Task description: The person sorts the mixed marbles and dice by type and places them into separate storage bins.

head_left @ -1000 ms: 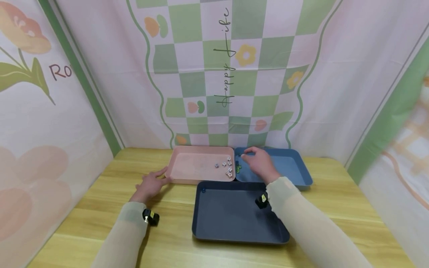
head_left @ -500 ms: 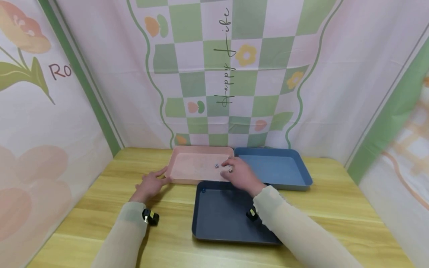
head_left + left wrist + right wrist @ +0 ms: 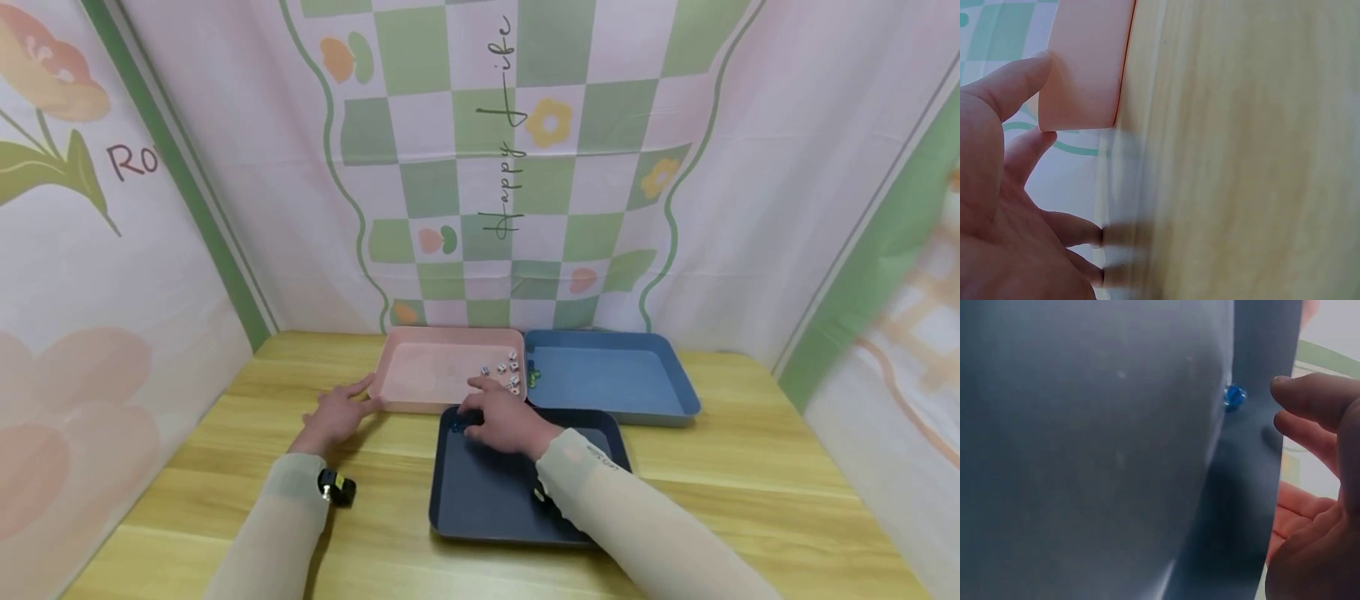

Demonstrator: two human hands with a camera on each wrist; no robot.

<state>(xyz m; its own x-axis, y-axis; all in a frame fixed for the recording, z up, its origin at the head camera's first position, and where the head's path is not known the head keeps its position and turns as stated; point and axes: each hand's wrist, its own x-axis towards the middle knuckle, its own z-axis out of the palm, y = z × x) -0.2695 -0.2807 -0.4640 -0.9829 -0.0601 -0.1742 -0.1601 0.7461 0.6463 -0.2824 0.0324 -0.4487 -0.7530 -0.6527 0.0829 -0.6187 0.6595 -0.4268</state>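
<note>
My right hand (image 3: 508, 421) hovers over the far left corner of the dark grey tray (image 3: 480, 508), fingers apart. In the right wrist view, thumb and forefinger stand just off a small clear-blue marble (image 3: 1234, 396), which lies in that tray against its wall; they hold nothing. My left hand (image 3: 337, 415) touches the near left corner of the pink tray (image 3: 427, 367). The left wrist view has its fingers (image 3: 1019, 84) spread, two tips against the pink wall. Several white dice (image 3: 513, 367) lie at the pink tray's right end.
A blue tray (image 3: 615, 375) stands against the pink one on the right, with small green pieces (image 3: 534, 378) and dark blue ones (image 3: 531, 365) along its left wall. All trays rest on a wooden table (image 3: 390, 517). A printed curtain (image 3: 420, 167) hangs behind.
My right hand has swept left and nearer, from over the blue tray, across the pink tray's dice, to the dark tray's far left corner. The left hand has stayed put.
</note>
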